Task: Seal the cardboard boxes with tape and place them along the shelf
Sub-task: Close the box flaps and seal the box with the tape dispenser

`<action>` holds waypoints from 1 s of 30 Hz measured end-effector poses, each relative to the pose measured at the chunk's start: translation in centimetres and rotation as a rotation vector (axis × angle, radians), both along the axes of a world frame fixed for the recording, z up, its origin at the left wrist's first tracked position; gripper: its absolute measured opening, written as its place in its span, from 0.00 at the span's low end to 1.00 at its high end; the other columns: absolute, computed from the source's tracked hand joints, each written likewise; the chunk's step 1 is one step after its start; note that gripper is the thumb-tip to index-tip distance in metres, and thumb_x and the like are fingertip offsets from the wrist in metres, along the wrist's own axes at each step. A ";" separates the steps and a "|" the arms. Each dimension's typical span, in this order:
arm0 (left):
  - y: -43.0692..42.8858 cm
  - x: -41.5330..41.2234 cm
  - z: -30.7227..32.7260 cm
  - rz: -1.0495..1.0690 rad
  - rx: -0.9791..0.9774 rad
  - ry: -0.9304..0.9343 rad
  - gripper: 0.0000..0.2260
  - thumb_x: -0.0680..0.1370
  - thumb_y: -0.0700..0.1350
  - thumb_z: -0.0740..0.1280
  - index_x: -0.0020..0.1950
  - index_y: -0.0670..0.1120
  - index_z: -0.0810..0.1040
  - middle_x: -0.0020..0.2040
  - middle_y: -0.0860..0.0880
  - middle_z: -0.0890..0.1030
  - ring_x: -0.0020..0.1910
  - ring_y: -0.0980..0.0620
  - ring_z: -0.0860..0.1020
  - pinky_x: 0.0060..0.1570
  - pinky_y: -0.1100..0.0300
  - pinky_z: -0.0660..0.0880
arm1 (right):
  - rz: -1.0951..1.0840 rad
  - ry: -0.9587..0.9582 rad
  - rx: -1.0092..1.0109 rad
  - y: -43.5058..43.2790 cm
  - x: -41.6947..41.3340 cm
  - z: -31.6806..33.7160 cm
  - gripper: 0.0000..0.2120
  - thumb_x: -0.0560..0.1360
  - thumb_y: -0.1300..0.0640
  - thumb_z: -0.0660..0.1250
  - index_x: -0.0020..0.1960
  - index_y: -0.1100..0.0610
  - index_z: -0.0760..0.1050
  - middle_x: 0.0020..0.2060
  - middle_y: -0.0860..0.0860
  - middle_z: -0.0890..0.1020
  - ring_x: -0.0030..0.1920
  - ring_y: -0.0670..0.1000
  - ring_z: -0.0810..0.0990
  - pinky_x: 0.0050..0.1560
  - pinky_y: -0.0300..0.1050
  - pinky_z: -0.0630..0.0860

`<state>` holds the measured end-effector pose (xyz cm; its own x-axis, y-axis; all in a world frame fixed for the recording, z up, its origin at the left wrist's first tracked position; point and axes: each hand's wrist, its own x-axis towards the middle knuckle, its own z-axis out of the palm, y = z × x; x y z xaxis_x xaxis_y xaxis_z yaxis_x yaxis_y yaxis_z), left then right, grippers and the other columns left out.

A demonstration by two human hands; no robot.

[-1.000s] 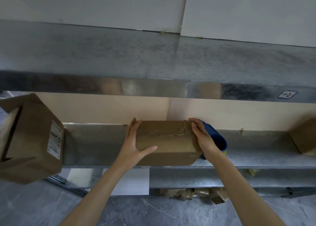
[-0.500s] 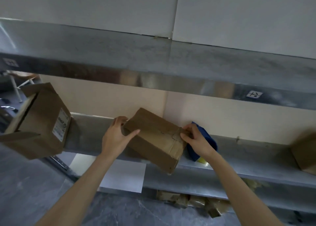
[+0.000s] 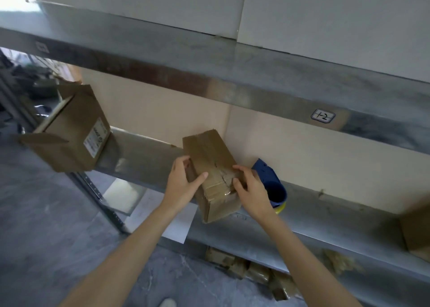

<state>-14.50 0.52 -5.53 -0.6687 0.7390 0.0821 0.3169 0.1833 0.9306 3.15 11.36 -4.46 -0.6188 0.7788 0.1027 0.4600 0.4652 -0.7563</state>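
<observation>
Centrally, a taped cardboard box [image 3: 210,167] is held between two bare hands over the middle metal shelf [image 3: 325,216], tilted, its near end jutting past the shelf's front edge. The left hand [image 3: 183,183] grips the box's left side with the thumb across the taped top; the right hand [image 3: 251,189] curls its fingers over the right edge near the same end. Just behind the right hand sits a blue tape dispenser [image 3: 270,178]. At the shelf's left end an open box [image 3: 72,130] lies on its side, flaps spread, contents hidden. Another brown box [image 3: 416,232] shows at the right edge.
</observation>
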 end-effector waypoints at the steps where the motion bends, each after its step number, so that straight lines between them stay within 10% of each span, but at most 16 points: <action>1: -0.1 0.2 -0.1 -0.031 -0.016 0.013 0.28 0.73 0.49 0.76 0.69 0.48 0.67 0.66 0.50 0.73 0.65 0.53 0.72 0.65 0.50 0.73 | 0.010 0.003 -0.004 -0.1 0.0 0.0 0.17 0.81 0.54 0.61 0.69 0.47 0.69 0.59 0.47 0.72 0.49 0.49 0.78 0.52 0.47 0.76; 9: -1.0 -1.5 0.7 -0.124 -0.253 0.221 0.33 0.76 0.60 0.68 0.77 0.53 0.59 0.74 0.53 0.67 0.73 0.50 0.66 0.68 0.44 0.68 | 0.077 0.032 -0.129 -0.1 -0.6 0.8 0.14 0.81 0.54 0.63 0.66 0.50 0.72 0.59 0.47 0.73 0.53 0.43 0.74 0.52 0.32 0.71; 15: -2.1 -2.7 1.9 -0.098 -0.382 0.606 0.26 0.80 0.63 0.58 0.76 0.55 0.63 0.77 0.54 0.65 0.76 0.50 0.60 0.73 0.47 0.57 | 0.015 0.039 -0.023 1.7 0.7 1.5 0.09 0.82 0.54 0.61 0.58 0.53 0.77 0.52 0.49 0.80 0.51 0.45 0.77 0.53 0.40 0.73; 22: -3.0 -3.8 1.9 -0.059 -0.396 0.752 0.27 0.79 0.63 0.58 0.76 0.53 0.65 0.75 0.51 0.68 0.74 0.48 0.64 0.71 0.48 0.61 | -0.115 -0.582 0.296 2.8 3.4 -1.7 0.21 0.82 0.48 0.59 0.73 0.50 0.63 0.62 0.57 0.73 0.61 0.59 0.73 0.49 0.52 0.77; 30: -3.0 -3.9 0.6 -0.076 -0.434 0.774 0.29 0.79 0.63 0.60 0.76 0.51 0.65 0.75 0.50 0.68 0.74 0.48 0.65 0.71 0.48 0.62 | -0.009 -0.721 0.162 3.9 3.6 -4.6 0.26 0.82 0.45 0.57 0.77 0.46 0.54 0.53 0.57 0.79 0.48 0.57 0.80 0.41 0.50 0.77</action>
